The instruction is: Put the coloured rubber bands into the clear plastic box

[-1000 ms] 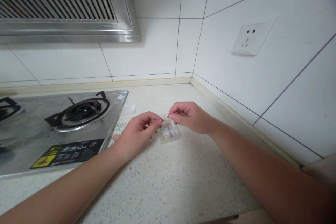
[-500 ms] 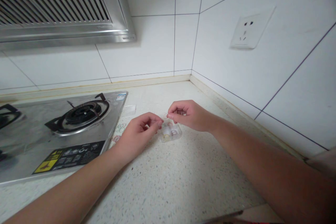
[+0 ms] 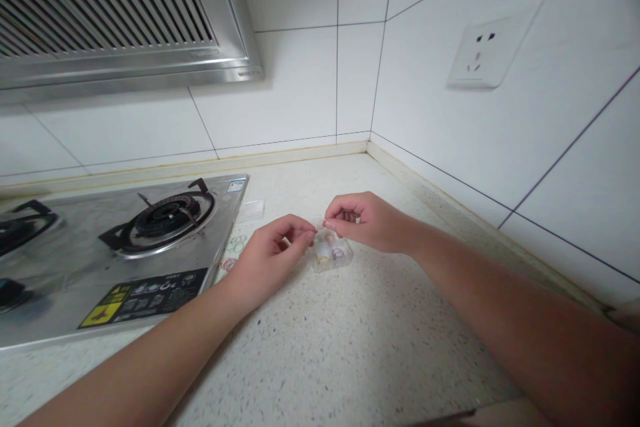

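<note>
my left hand (image 3: 270, 250) and my right hand (image 3: 363, 220) meet fingertip to fingertip, each with thumb and forefinger pinched closed. whether something tiny sits in the pinch i cannot tell. right under them, on the speckled table (image 3: 350, 347), lies a small clear box (image 3: 334, 256) with coloured rings inside, touching or just below my right fingertips. a few loose rings (image 3: 234, 248) lie to the left, beside the edge of the steel stove (image 3: 75, 280). a clear lid (image 3: 250, 209) rests further back.
</note>
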A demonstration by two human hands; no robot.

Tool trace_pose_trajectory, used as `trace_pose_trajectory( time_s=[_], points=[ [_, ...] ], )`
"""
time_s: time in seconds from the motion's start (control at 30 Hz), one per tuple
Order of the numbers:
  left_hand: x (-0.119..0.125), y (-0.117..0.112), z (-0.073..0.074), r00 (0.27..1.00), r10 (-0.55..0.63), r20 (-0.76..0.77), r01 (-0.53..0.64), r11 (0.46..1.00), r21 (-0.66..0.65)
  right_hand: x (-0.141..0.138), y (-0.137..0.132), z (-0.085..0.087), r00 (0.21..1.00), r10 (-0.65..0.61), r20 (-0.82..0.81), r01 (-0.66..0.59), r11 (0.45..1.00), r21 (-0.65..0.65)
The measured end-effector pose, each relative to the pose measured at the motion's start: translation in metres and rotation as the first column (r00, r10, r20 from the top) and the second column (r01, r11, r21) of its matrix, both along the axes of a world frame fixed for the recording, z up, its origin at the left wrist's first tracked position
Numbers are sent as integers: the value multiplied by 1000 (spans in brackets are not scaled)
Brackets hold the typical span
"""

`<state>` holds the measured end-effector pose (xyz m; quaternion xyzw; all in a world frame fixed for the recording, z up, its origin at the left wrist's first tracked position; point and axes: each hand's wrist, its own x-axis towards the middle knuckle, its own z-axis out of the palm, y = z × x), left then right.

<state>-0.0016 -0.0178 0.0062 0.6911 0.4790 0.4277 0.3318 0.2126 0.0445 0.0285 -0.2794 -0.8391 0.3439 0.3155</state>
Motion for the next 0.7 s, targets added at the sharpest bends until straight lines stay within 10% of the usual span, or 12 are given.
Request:
trace_pose_trajectory(
  time_s=[0.7],
  points=[
    [0, 2, -1, 995, -80, -62, 80, 997, -6, 0, -1, 0, 992, 3, 130, -17, 994, 111]
  ],
)
